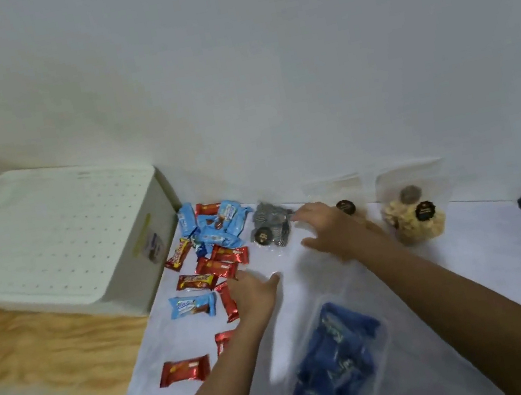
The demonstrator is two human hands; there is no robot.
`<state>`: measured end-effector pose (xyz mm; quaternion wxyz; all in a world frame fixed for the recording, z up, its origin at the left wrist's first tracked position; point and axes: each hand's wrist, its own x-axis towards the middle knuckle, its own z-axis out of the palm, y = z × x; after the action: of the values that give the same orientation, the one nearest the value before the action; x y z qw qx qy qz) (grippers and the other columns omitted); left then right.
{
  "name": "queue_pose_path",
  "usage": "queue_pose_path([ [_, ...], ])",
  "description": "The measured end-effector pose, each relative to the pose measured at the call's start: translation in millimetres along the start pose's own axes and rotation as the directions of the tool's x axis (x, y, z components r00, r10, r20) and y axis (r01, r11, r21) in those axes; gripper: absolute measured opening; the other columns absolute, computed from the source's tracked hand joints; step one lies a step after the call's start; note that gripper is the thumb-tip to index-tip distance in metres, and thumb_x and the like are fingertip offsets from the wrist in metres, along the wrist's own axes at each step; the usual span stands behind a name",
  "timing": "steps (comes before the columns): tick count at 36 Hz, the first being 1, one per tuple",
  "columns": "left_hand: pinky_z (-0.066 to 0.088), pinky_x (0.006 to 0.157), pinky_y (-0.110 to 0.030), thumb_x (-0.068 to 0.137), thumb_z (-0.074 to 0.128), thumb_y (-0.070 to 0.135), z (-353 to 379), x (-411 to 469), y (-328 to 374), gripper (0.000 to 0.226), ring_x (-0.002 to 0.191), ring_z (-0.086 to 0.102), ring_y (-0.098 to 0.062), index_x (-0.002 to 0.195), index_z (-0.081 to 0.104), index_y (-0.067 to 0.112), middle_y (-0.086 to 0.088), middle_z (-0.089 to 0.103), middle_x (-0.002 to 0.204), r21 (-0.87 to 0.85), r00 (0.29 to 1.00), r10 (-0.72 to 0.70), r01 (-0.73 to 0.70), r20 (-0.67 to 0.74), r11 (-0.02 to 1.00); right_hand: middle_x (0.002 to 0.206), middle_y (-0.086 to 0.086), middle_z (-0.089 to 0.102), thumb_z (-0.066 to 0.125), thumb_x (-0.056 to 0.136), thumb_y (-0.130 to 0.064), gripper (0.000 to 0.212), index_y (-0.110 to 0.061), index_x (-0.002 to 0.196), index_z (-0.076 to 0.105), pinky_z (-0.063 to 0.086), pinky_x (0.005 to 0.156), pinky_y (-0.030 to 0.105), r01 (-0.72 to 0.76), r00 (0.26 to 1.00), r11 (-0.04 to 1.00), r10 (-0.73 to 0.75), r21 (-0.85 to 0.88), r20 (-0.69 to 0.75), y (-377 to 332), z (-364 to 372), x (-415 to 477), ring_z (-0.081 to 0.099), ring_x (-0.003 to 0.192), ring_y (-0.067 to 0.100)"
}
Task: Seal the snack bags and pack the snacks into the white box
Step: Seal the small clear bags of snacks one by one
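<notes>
The right hand [324, 231] reached far across the white table [472, 264], fingers spread and holding nothing, just beside a clear bag of dark round snacks [270, 230] at the far edge. The left hand [253, 291] lay open too, palm down, fingertips near the bag's near edge and touching or almost touching a red wrapper [227, 302]; motion blur made that contact hard to judge. Left of the hands, red and light-blue wrapped snacks [214, 237] lay scattered and piled. Right of the right hand stood a clear bag of pale snacks [413, 215] with a dark round sticker. Near the arms sat a clear tub of dark-blue packets [337, 364]. The white box [51, 241], lid on, stood far left on a wooden surface [52, 345].
</notes>
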<state>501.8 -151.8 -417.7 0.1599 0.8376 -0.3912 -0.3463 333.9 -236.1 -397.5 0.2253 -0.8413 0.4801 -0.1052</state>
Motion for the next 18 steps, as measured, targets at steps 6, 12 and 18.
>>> queue_pose_path([
  [6,0.037,0.101,-0.034,0.081,0.067,0.035,12.1,4.4,-21.6,0.067,0.12,0.044,-0.031,0.127,0.038,-0.006,-0.022,0.044,0.13,-0.132,0.997,-0.075,0.077,0.016,0.988,0.129,0.018,0.054,0.083,0.056,-0.019,0.075,-0.008,0.124,0.056,0.036,0.107,0.045,0.317,0.937,0.917,-0.263,-0.241,0.231,-16.6,35.3,59.4,0.046,0.125,0.036],
  [12,0.045,0.066,-0.029,0.077,0.072,0.023,22.8,16.9,-17.1,0.031,0.081,0.059,-0.03,0.085,0.054,-0.002,-0.014,0.059,0.08,-0.365,0.992,-0.124,0.11,-0.017,0.925,0.156,0.001,0.018,0.079,0.066,-0.041,0.102,-0.026,0.146,0.018,0.015,0.115,0.044,0.333,0.897,0.77,-0.081,-0.545,0.435,-31.0,38.4,90.4,0.01,0.144,0.026],
  [18,0.048,0.079,-0.031,0.078,0.071,0.016,27.5,18.7,-5.8,0.038,0.085,0.055,-0.022,0.104,0.043,0.013,-0.002,0.053,0.084,-0.64,0.971,-0.22,0.228,0.093,0.734,0.129,0.003,0.047,0.079,0.064,-0.037,0.078,-0.024,0.131,0.042,0.042,0.089,0.037,0.295,0.932,0.719,-0.073,-0.63,0.354,-26.1,39.4,80.3,0.039,0.123,0.026],
])
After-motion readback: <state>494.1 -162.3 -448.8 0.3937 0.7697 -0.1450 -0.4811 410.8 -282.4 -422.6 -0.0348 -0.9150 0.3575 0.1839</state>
